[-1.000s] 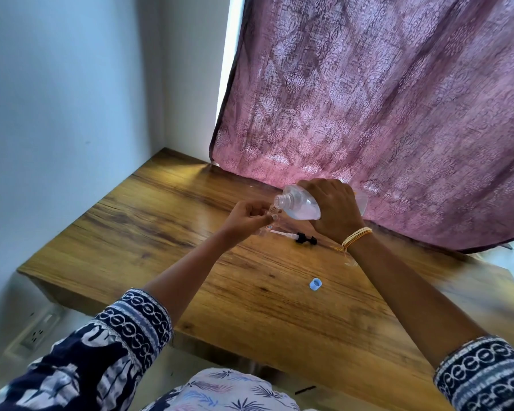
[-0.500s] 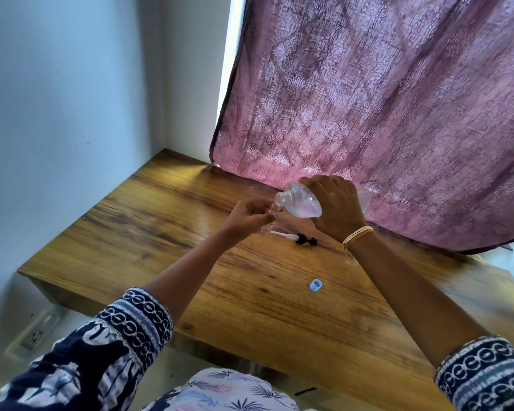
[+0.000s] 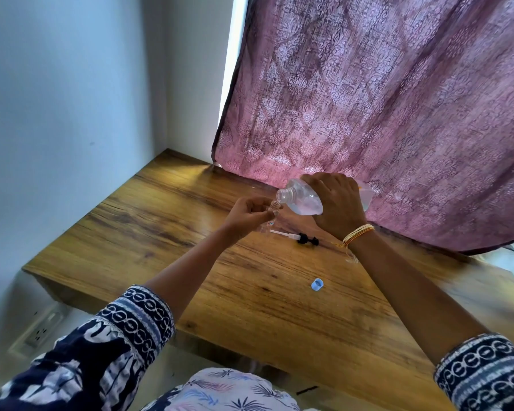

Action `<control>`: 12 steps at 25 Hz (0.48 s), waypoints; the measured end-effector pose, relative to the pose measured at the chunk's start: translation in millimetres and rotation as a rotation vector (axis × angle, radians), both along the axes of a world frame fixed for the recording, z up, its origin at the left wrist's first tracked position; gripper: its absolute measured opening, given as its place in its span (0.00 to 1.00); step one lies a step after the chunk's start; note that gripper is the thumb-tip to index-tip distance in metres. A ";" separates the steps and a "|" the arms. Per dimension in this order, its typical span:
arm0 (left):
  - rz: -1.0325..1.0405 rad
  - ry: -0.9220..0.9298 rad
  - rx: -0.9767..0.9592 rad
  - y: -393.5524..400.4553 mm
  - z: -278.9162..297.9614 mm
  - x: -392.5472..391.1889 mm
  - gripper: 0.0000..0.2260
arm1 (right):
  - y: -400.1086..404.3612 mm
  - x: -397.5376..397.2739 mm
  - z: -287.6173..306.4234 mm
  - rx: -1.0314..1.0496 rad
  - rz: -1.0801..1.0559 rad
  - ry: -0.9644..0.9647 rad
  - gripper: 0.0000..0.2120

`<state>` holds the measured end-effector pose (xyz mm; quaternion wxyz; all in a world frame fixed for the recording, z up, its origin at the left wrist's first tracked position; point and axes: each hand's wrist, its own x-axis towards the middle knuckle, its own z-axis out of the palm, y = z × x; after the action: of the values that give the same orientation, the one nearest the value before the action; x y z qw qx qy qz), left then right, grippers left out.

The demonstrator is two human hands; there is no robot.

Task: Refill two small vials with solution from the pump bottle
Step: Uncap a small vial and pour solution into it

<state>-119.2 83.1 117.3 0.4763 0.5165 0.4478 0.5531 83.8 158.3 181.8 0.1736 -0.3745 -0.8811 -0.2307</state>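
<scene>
A: Since the frame a second ago, the pump bottle [image 3: 301, 200] in the right hand [image 3: 337, 206] has come round a little; its open neck sits slightly higher and closer over the vial [image 3: 275, 206], and the left hand [image 3: 248, 213] has lifted the vial to meet it.

B: I see that too. How do the fingers stand?

A: The right hand's fingers are wrapped round the bottle's body, holding it tipped with the neck pointing toward the left of the frame. The left hand's fingers [image 3: 261, 216] pinch the vial, its mouth just under the bottle's lip, at centre frame above the bench [image 3: 149, 221].

B: Is liquid running?

A: I cannot tell; nothing visible crosses the gap. I judge this is the pour into a vial, about to start or just under way.

B: And the rest?

A: The pump head [image 3: 297, 237] lies on the bench just below the hands, and a blue cap [image 3: 317, 284] lies well apart, lower right of centre. I can't pick out a second vial with any certainty.
</scene>
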 end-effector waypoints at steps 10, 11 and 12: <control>0.002 0.011 0.024 -0.8 -1.0 -4.0 0.12 | -3.1 0.0 1.0 0.019 0.020 0.018 0.30; 0.003 0.012 0.032 -0.9 -0.9 -3.9 0.12 | -3.5 -0.2 1.2 0.018 0.021 0.017 0.31; 0.003 0.009 0.038 -1.0 -0.8 -3.8 0.12 | -4.0 -0.4 1.5 0.015 0.022 0.015 0.31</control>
<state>-123.0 82.1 116.5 0.4635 0.5272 0.4401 0.5600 83.4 154.3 183.3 0.1857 -0.3652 -0.8821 -0.2325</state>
